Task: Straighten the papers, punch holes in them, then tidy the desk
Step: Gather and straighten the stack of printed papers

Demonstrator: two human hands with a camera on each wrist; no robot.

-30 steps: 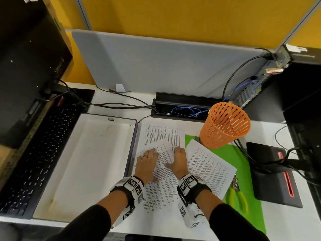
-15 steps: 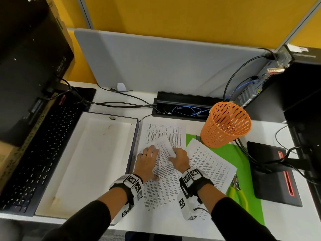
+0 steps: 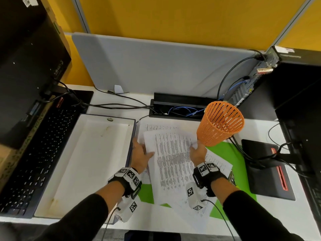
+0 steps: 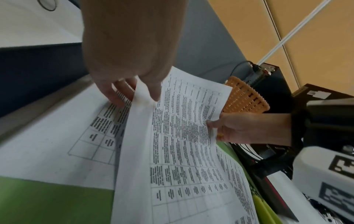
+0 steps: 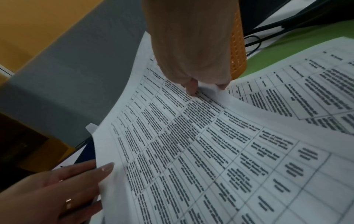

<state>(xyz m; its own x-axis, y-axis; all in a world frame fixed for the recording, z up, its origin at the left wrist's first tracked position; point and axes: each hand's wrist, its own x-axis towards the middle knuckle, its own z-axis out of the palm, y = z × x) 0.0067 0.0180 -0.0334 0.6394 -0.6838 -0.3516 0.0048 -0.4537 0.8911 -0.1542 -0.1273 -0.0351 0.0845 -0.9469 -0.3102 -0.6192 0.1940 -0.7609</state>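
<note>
A: Quick one. Where are the papers [image 3: 172, 160]?

B: Between both hands, on the white surface [image 3: 156, 221], partly over a green mat [image 3: 229, 153]. Top sheet is lifted and bowed. At least one more sheet lies flat under the left hand [image 3: 139, 156], another fans out beside the right wrist.

A: Fingers?

B: Left fingers [image 4: 114, 92] curl round the top sheet's left edge, thumb on top, other fingers tucked under. The right hand [image 3: 198, 152] pinches the opposite edge near the far corner, thumb and fingertips [image 5: 191, 87] closed on the paper. So both are holding paper, neither hand spread wide.

A: Handling notes?

B: My read: very light, floppy, no stiffness. The sheet already sags between the two grips. Smooth printer paper, so sheets should slide over each other easily, handy for squaring, bad for keeping a stack aligned. It creases or tears if pinched hard or yanked.

A: Best place to hold?

B: The long side edges, opposite each other, roughly where the fingers are now. For squaring, I'd gather all the sheets, hold loosely, tap the short edge on the surface.

A: Hazards?

B: An orange mesh basket [image 3: 220, 124] stands just beyond the right fingers; a swung corner could knock it. A white tray [image 3: 83, 153] lies just left of the left fingers.
</note>
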